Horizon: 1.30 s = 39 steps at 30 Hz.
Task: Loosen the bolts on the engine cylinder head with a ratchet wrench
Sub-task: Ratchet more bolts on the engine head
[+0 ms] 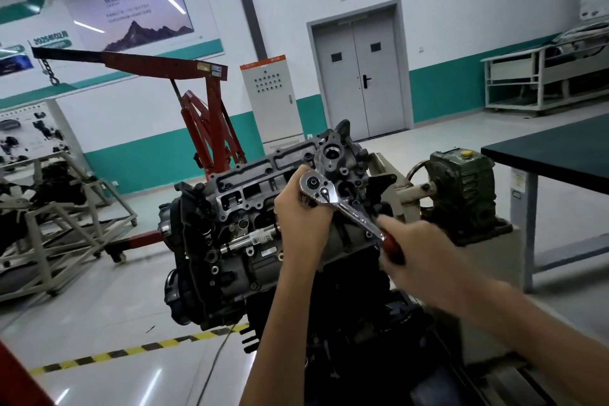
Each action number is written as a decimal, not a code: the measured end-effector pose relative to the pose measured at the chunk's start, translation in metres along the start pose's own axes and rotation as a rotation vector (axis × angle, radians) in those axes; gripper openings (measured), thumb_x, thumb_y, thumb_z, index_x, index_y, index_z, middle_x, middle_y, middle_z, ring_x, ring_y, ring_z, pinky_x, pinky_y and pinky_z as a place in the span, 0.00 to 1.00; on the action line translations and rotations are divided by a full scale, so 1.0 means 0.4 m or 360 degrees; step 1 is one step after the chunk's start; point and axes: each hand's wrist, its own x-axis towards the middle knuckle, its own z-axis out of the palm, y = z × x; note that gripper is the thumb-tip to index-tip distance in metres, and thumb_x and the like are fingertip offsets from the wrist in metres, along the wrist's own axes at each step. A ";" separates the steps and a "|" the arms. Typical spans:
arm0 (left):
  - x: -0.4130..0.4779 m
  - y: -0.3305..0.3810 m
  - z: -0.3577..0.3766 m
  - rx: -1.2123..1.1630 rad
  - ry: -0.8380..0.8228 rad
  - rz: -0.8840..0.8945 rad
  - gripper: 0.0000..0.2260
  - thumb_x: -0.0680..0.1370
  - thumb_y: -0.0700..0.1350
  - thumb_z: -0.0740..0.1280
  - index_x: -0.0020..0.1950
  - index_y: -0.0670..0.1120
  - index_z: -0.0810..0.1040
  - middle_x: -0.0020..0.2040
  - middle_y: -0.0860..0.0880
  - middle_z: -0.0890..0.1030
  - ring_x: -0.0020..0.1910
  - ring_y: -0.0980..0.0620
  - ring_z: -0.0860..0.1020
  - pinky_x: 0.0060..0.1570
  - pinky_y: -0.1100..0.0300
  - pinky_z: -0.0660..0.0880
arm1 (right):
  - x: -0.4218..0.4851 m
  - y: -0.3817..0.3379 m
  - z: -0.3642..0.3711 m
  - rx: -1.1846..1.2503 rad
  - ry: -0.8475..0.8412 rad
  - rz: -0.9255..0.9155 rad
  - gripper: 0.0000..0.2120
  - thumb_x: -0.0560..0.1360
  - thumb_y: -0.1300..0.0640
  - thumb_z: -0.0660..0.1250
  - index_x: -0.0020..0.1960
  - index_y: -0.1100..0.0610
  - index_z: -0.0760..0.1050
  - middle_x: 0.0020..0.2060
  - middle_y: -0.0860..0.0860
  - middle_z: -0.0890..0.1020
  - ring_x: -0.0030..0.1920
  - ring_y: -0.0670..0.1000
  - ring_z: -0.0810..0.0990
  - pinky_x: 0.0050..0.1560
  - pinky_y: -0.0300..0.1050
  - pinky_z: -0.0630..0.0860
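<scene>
Red-handled and chrome, the ratchet wrench [333, 199] sits over the upper end of the engine cylinder head [244, 189], its red grip clasped in the blurred right hand [425, 249] while the left hand [303, 219] curls its fingers round the part just beneath the round ratchet head. Below the left hand a second chrome bar [252, 237] lies across the tilted engine, with a green gearbox [461, 188] to the engine's right. Farther off stand a red hoist [204, 102], a pale cabinet [272, 99] and a grey double door [359, 76].

Two slender bare forearms, uncovered as far as can be seen, left hand [303, 224] bare, right hand [418, 250] bare and blurred
</scene>
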 end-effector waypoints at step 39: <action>0.014 -0.009 -0.018 0.0036 -0.0140 -0.0108 0.18 0.71 0.30 0.69 0.31 0.49 0.66 0.28 0.55 0.69 0.29 0.56 0.64 0.31 0.60 0.64 | 0.077 0.073 -0.093 -0.0335 -0.0234 -0.0291 0.07 0.73 0.62 0.64 0.50 0.54 0.70 0.30 0.45 0.74 0.28 0.41 0.76 0.30 0.39 0.77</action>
